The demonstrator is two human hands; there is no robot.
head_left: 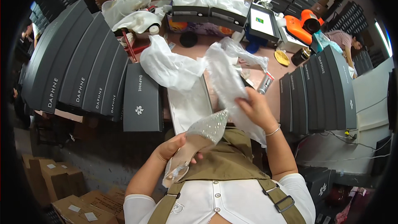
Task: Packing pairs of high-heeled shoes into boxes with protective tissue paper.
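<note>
The pink worktop (205, 43) bears an open white-lined rectangular box (188, 110). Right of the box, the right hand (257, 105) pinches a translucent white sheet (230, 79); by the box's near end, the left hand's (171, 149) grip holds a glittery silver pointed shoe (207, 128), not yet wrapped or boxed.

A shoe workshop, shown by a glittering silver pointed shoe (207, 127), rows of dark-grey rectangular cardboard shoeboxes (66, 58), a pink table (272, 104) and an orange plastic tool (297, 30).
</note>
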